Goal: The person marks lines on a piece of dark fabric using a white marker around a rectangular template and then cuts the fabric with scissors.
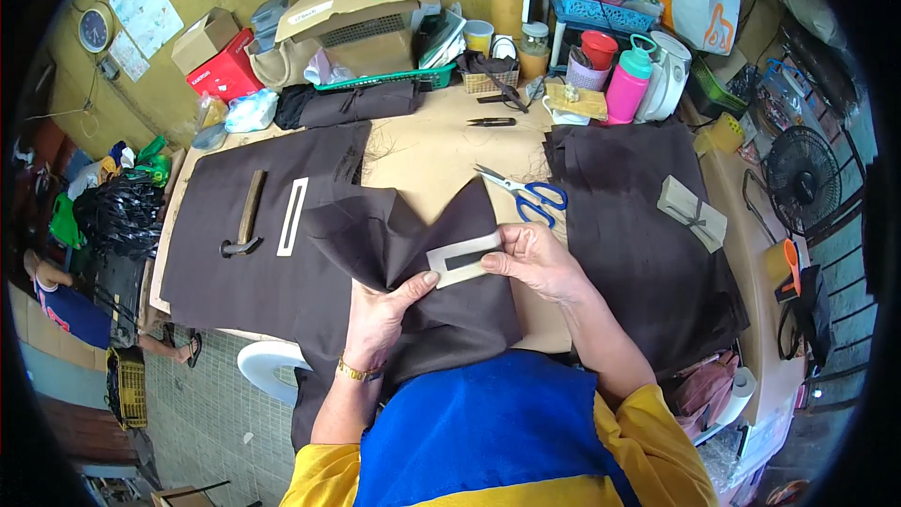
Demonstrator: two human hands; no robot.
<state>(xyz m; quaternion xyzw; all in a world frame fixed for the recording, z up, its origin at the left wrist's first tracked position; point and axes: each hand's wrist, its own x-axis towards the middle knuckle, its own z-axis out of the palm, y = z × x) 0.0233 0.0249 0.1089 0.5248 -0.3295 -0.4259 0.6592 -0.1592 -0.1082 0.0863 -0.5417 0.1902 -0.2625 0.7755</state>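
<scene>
Between my hands is a small cream rectangular frame (441,274) with a slot cut through it, lying against gathered dark brown fabric (460,319). My left hand (375,314) presses its thumb on the frame's lower left corner, its other fingers hidden by the cloth. With thumb and fingers my right hand (540,263) pinches the frame's right end. Dark cloth shows through the slot. Just beyond my right hand, blue-handled scissors (530,195) rest on the table with blades apart. A longer cream slotted frame (293,217) and a hammer (250,216) lie on dark cloth to the left.
A stack of dark fabric (629,235) covers the right side, with a tied cream bundle (693,213) on it. Small black snips (491,122) lie farther back. Along the wall stand a cardboard box (361,14), a pink bottle (629,84) and several containers. A fan (802,178) is at far right.
</scene>
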